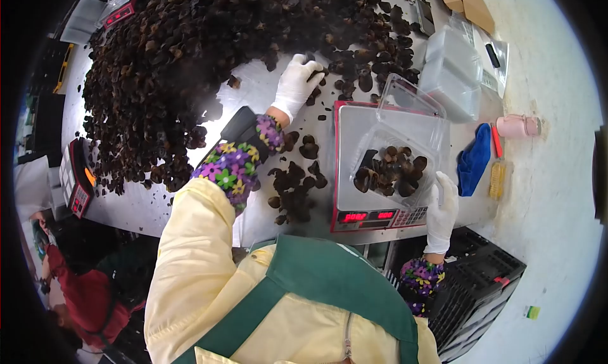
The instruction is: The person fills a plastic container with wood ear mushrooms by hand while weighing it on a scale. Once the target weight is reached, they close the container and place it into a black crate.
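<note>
My left hand (pixel 294 85), in a white glove, reaches to the near edge of a big heap of dark brown, curled dried pieces (pixel 190 41) that look like wood ear mushrooms. Its fingers are bent around a dark piece (pixel 318 77) at the fingertips, partly hidden. My right hand (pixel 442 209), also gloved in white, has its fingers stretched out beside the right edge of a digital scale (pixel 345 148). On the scale sits a clear plastic box (pixel 373 136) holding a small pile of the pieces (pixel 396 171), its hinged lid (pixel 411 98) folded back.
Loose pieces (pixel 294 190) lie left of the scale. Stacked clear boxes (pixel 451 72), a blue cloth (pixel 475 160), a brush (pixel 498 180) and a pink jar (pixel 516 126) line the right. Another scale (pixel 79 180) is at left, near a person in red (pixel 88 294). Black crates (pixel 475 288) stand below.
</note>
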Available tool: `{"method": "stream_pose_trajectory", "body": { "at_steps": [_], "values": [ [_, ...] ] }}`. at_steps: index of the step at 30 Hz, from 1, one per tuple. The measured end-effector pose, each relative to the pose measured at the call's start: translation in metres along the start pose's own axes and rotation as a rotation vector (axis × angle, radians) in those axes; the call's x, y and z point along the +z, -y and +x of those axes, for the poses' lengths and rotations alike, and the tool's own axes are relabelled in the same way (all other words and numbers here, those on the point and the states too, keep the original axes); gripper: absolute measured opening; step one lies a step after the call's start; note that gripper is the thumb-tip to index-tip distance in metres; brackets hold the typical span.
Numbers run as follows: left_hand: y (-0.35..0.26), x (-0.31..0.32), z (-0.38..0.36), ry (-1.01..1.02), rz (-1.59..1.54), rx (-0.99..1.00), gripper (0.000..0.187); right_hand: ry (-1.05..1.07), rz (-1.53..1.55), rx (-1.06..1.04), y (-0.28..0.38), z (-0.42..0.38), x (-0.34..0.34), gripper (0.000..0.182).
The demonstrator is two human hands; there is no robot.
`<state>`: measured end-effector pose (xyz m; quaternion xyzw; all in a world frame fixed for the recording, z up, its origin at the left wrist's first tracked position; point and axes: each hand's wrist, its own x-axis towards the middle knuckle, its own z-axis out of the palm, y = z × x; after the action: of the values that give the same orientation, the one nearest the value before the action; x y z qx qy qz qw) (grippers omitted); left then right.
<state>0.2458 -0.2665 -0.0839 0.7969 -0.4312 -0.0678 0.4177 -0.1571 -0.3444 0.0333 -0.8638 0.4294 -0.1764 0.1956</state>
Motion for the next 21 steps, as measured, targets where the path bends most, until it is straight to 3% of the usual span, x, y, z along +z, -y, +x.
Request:
{"method": "stream_pose_trajectory", "body": {
  "at_steps": [3,5,7,9,12,15,16,18,20,21],
  "values": [
    [-0.062,-0.029,-0.019,-0.117,-0.113,0.111,0.015,0.013,0.025,-0.022,0.001,0.004,0.003,0.03],
    [-0.109,-0.036,-0.037,-0.061,-0.068,0.29,0.014,0.003,0.007,-0.05,0.0,0.006,0.005,0.029],
    [-0.147,-0.032,-0.057,0.079,-0.227,0.42,0.015,-0.005,0.02,-0.061,0.004,0.008,0.004,0.029],
    [-0.166,-0.004,-0.074,0.162,-0.253,0.56,0.018,-0.03,0.003,-0.068,0.009,0.007,0.0,0.028],
    [-0.186,-0.001,-0.094,0.309,-0.07,0.601,0.026,-0.045,0.02,-0.082,0.005,0.003,-0.006,0.028],
    [-0.186,-0.016,-0.096,0.21,-0.194,0.695,0.032,-0.033,0.011,-0.043,0.0,-0.004,-0.011,0.028],
    [-0.166,-0.015,-0.084,0.125,-0.347,0.642,0.037,-0.035,0.017,-0.021,-0.004,-0.011,-0.01,0.028],
    [-0.133,-0.021,-0.062,0.071,-0.244,0.463,0.035,-0.073,0.035,-0.039,-0.01,-0.013,-0.011,0.028],
    [-0.076,-0.007,-0.046,-0.093,0.031,0.237,0.036,-0.084,0.036,-0.039,-0.016,-0.013,-0.008,0.029],
    [-0.058,-0.007,-0.04,-0.064,0.176,0.092,0.043,-0.085,0.033,-0.049,-0.018,-0.012,-0.007,0.029]
  ]
}}
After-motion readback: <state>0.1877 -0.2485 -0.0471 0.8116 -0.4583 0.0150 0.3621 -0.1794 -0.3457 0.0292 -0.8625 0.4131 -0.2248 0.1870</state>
